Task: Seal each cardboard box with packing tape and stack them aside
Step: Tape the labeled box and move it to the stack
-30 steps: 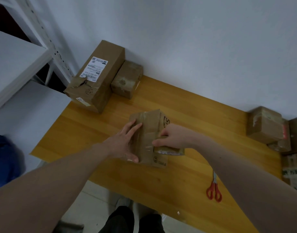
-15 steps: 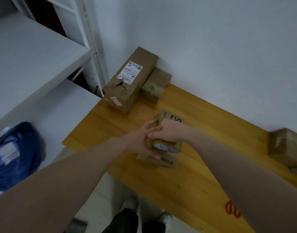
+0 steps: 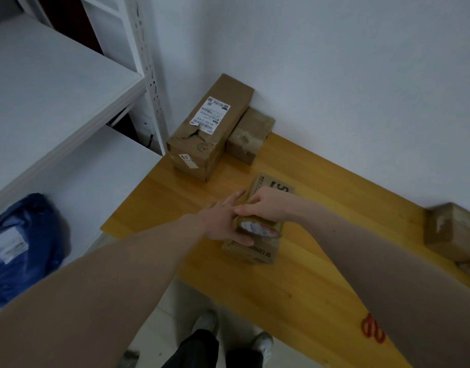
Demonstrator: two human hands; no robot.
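— What's at the left?

— A blue bag on a white shelf. Then the left hand, fingers spread flat against the small cardboard box on the tabletop.

— And the right hand?

— Its grip is clamped on the tape roll, which rests atop that box. Red scissors lie far right.

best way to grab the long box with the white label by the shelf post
Take the long box across its two long side walls near the middle, coming from above. It lies flat, with the far end against the wall and a small box touching its right side, so slide it toward you first to let the fingers in. Avoid the near end: its top is torn and crumpled.
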